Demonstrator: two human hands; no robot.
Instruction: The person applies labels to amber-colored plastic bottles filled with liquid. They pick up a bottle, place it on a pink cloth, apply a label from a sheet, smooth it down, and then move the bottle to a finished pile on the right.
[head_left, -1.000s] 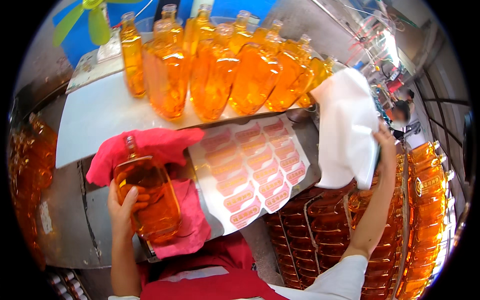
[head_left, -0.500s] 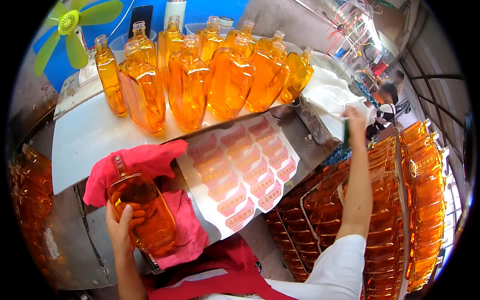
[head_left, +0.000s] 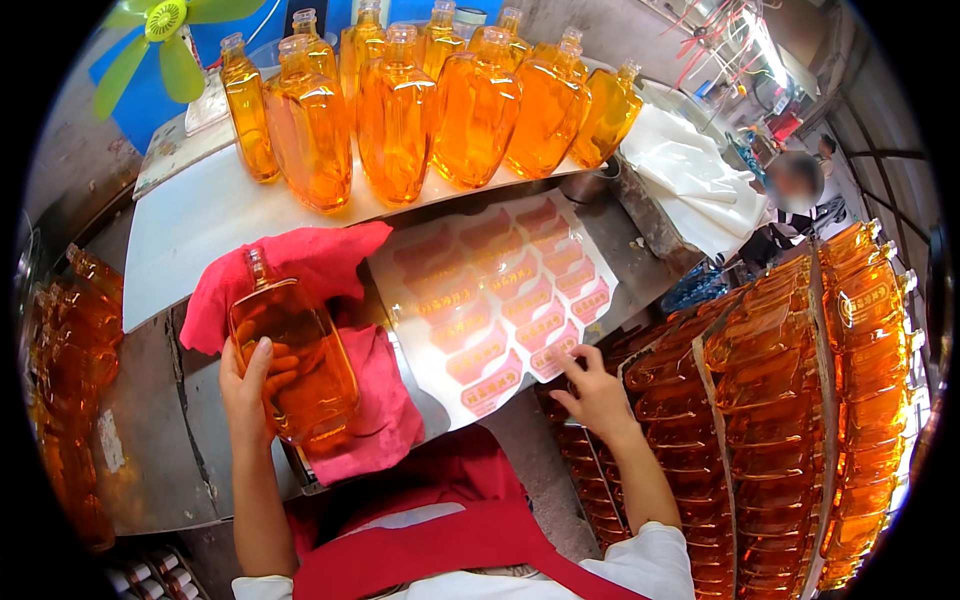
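An amber glass bottle [head_left: 312,385] lies tilted on a bright pink cloth [head_left: 375,400], its neck pointing away from me. My left hand [head_left: 250,390] is closed on its left side, and the fingers show through the glass. At the front right corner of a white sheet of pink labels [head_left: 455,335], my right hand [head_left: 597,395] reaches in with thumb and forefinger apart. Its fingertips are at the corner label [head_left: 553,358]; whether they touch it I cannot tell. Nothing shows in that hand.
Several upright amber bottles [head_left: 395,130] stand on a white board [head_left: 190,240] behind the cloth. Many more bottles lie stacked [head_left: 770,400] at right and at left [head_left: 85,340]. White plastic sheeting [head_left: 690,180] lies beyond the labels. A green fan [head_left: 165,20] stands far left; a person [head_left: 795,185] is in the background.
My right hand has come from the white sheeting at far right back to the label sheet. The green object in it no longer shows. My left hand still holds the bottle.
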